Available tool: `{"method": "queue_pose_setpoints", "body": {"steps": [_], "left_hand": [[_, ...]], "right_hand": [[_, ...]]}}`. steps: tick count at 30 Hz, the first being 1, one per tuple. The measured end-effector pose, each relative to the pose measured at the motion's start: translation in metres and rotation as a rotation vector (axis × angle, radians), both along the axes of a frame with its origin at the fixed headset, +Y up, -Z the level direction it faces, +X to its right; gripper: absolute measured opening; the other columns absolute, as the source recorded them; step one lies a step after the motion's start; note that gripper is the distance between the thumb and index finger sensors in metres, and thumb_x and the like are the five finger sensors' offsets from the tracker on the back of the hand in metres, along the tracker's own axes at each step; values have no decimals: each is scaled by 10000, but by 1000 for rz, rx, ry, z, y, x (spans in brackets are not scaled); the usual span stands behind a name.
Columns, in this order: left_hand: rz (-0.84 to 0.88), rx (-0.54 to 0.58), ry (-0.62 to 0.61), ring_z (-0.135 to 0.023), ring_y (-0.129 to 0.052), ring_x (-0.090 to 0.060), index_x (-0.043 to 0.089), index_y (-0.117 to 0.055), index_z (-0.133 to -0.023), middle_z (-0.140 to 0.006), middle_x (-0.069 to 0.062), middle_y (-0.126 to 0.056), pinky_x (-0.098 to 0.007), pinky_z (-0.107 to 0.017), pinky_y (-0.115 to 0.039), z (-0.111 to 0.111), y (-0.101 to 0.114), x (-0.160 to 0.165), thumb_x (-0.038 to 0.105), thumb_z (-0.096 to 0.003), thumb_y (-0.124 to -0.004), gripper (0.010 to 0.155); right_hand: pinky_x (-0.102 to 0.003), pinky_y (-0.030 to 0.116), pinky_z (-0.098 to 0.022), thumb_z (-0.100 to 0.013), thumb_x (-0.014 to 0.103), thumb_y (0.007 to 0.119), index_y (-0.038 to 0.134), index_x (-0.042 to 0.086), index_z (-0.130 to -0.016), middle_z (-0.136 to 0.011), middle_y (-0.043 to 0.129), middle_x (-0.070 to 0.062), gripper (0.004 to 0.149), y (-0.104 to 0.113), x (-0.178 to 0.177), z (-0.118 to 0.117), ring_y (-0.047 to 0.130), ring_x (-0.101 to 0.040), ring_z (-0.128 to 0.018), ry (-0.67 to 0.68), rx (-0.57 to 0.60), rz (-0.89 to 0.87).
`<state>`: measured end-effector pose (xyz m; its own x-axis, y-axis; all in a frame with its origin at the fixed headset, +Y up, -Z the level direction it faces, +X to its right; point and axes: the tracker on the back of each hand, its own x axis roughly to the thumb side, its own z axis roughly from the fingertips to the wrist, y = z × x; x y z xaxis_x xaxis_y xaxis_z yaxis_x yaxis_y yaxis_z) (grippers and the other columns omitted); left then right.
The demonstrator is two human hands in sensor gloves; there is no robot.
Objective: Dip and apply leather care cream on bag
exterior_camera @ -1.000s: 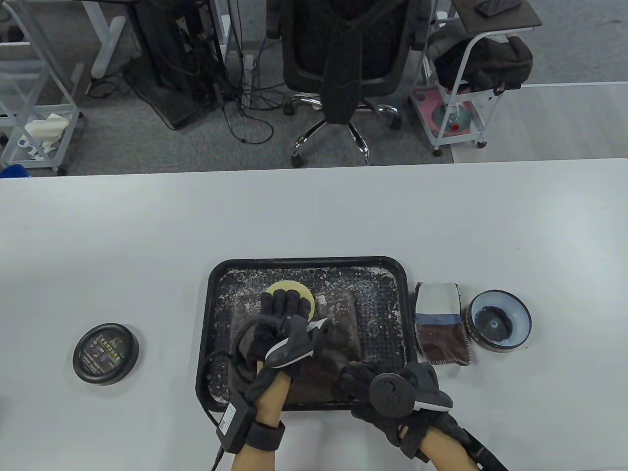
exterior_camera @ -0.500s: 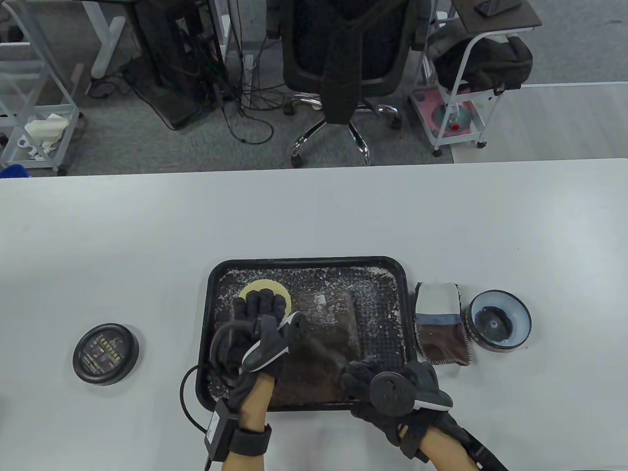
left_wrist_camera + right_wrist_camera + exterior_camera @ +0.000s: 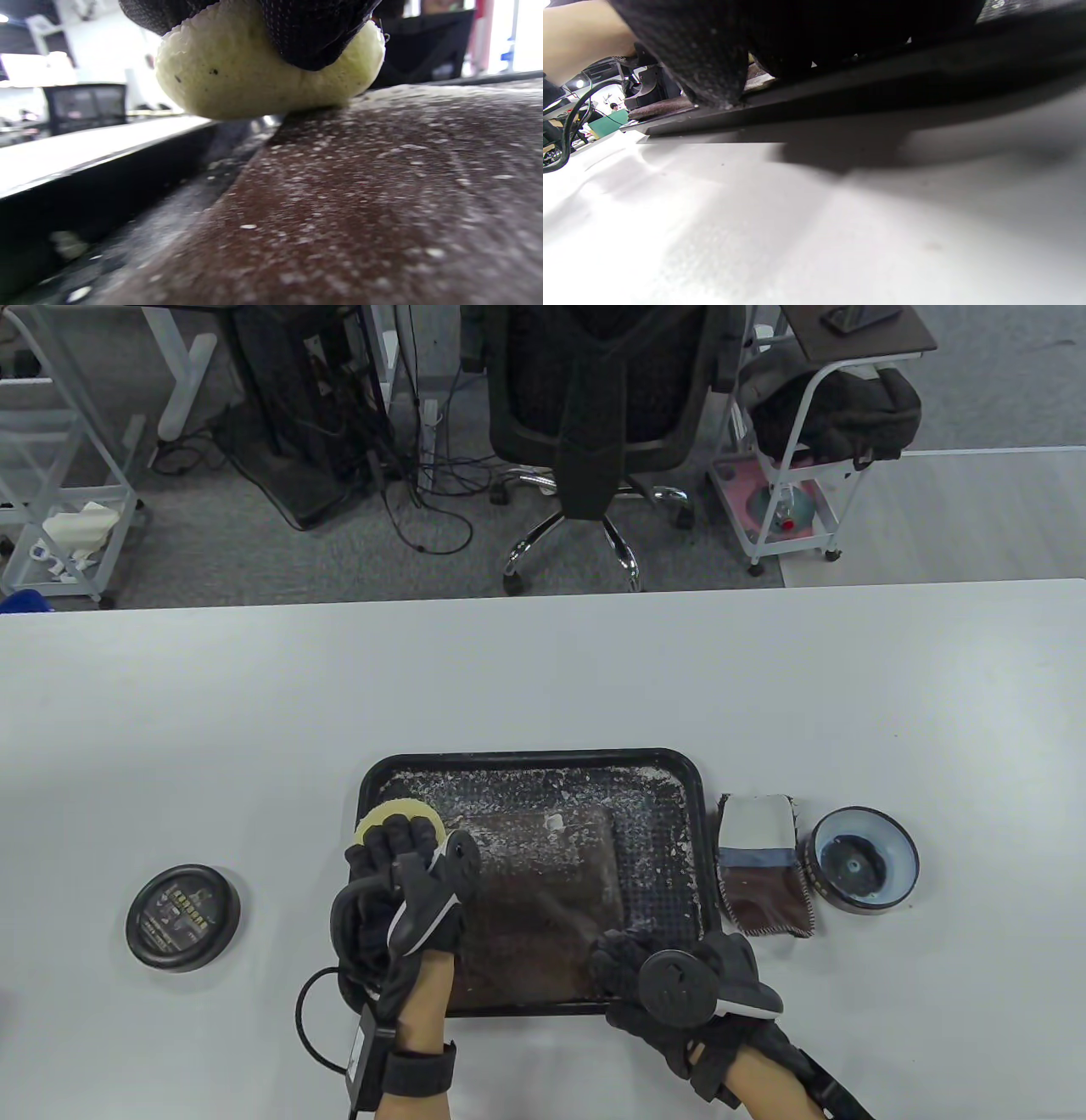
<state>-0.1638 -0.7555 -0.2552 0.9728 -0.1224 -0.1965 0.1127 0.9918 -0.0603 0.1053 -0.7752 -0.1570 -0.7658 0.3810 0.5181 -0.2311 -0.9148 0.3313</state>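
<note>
A brown leather bag (image 3: 543,891) speckled with white cream lies flat in a black tray (image 3: 530,755). My left hand (image 3: 394,838) grips a round yellow sponge (image 3: 383,813) and presses it on the bag's far left corner, close to the tray's left wall. The left wrist view shows the sponge (image 3: 254,76) squashed under gloved fingertips (image 3: 309,38) against the bag (image 3: 360,190). My right hand (image 3: 624,963) holds the bag's near right corner with curled fingers, by the tray's front rim (image 3: 882,97). The open cream tin (image 3: 864,858) stands right of the tray.
The tin's black lid (image 3: 182,916) lies on the white table (image 3: 543,678) left of the tray. A brown and white cloth (image 3: 764,865) lies between the tray and the tin. A cable (image 3: 310,1010) loops from my left wrist. An office chair (image 3: 594,407) stands beyond the table.
My left hand has slid the sponge leftward across the bag's far side, from near its middle to the far left corner. The right hand has stayed put.
</note>
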Motion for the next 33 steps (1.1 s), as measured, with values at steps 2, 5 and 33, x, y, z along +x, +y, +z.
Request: {"method": "queue_pose_setpoints", "body": {"steps": [2, 5, 33], "left_hand": [[-26, -11, 34, -933, -805, -405, 229, -728, -981, -1032, -144, -716, -561, -690, -632, 0, 0, -1, 205, -461, -783, 523], [-49, -11, 26, -922, -816, -411, 216, -740, -977, -1025, -153, -724, -564, -684, -642, 1, 0, 2, 202, -458, -787, 521], [-315, -29, -505, -934, -837, -344, 266, -701, -999, -1037, -102, -720, -513, -697, -673, 25, -10, 147, 256, -482, -754, 519]], "right_hand": [[-592, 625, -667, -515, 386, 881, 718, 151, -1038, -1072, 666, -209, 596, 0, 0, 0, 648, -458, -983, 0, 0, -1], [-592, 625, -667, -514, 386, 880, 719, 152, -1037, -1071, 667, -210, 595, 0, 0, 0, 647, -459, -983, 0, -1, -1], [-605, 605, -674, -515, 365, 882, 718, 139, -1043, -1077, 664, -220, 597, -1, 3, -2, 635, -467, -989, 0, -24, -34]]}}
